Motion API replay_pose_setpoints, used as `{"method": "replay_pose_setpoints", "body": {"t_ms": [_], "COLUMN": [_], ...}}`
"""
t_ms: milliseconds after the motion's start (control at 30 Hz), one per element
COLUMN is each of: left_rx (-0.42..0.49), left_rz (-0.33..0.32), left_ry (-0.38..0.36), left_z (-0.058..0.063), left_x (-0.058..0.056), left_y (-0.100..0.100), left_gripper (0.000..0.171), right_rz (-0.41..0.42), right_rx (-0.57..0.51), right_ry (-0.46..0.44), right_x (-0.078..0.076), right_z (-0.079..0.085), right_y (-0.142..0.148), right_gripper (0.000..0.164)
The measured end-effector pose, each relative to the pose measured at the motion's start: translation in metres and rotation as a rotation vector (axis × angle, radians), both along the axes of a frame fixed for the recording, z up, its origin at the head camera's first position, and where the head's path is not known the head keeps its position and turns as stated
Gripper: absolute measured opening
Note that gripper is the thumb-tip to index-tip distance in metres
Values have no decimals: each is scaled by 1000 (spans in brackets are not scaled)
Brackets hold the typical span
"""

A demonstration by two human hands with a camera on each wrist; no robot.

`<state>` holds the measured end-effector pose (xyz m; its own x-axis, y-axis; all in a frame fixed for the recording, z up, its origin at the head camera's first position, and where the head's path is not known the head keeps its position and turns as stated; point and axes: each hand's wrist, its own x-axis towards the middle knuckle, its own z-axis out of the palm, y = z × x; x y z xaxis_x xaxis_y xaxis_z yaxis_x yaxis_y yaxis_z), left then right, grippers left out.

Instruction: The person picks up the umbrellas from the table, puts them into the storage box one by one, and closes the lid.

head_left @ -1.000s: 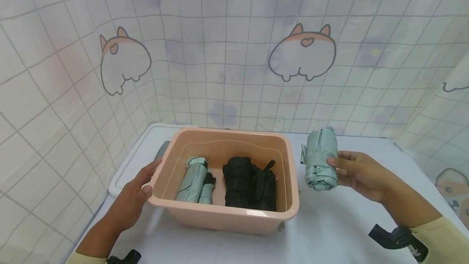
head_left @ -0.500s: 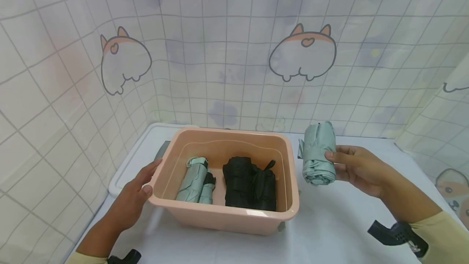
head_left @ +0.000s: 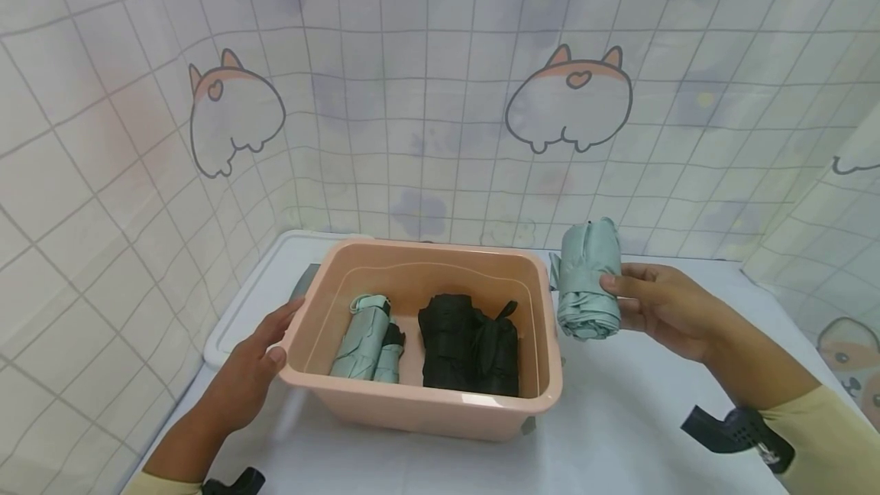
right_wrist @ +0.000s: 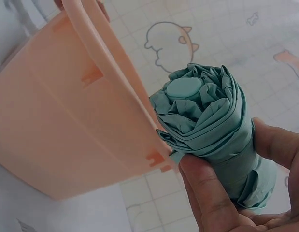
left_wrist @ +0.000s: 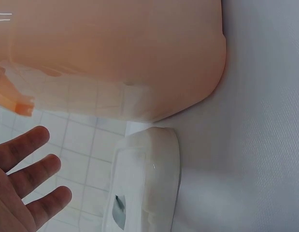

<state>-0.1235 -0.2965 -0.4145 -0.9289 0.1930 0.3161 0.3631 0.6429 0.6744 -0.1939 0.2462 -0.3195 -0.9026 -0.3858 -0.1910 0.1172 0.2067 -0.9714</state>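
My right hand [head_left: 663, 304] grips a folded pale green umbrella [head_left: 589, 281] just right of a peach plastic bin [head_left: 426, 409]. In the right wrist view, thumb and fingers hold the umbrella [right_wrist: 221, 140] around its side, with its round end cap facing the camera. At the bin's left rim rests my left hand [head_left: 244, 369]; the left wrist view shows several of its fingers [left_wrist: 35, 169] extended, apart from the bin wall. Inside the bin, two pale green folded umbrellas [head_left: 360, 342] lie at the left, and two black folded umbrellas [head_left: 447, 342] at the right.
A white lid [head_left: 257, 312] lies on the white-covered table [head_left: 619, 418], behind and left of the bin. Gridded cloth [head_left: 426, 136] with dog drawings hangs along the back and both sides.
My right hand has moved left and slightly upward with the green umbrella, closer to the bin. The left hand and the bin stay where they were.
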Motion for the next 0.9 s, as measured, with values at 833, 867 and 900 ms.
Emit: {"method": "replay_pose_setpoints", "body": {"t_ms": [833,867,900], "left_rx": [-2,-3,-4], "left_rz": [-4,-3,-4], "left_ry": [16,17,17], "left_z": [-2,-2,-2], "left_x": [0,0,-1], "left_y": [-1,-1,-1], "left_gripper": [55,55,55], "right_rz": [60,63,66], "right_rx": [-64,-66,-66], "right_ry": [-13,-14,-15], "right_x": [-5,-5,-5], "right_z": [11,11,12], "right_y": [-40,-42,-44], "right_gripper": [82,82,82]}}
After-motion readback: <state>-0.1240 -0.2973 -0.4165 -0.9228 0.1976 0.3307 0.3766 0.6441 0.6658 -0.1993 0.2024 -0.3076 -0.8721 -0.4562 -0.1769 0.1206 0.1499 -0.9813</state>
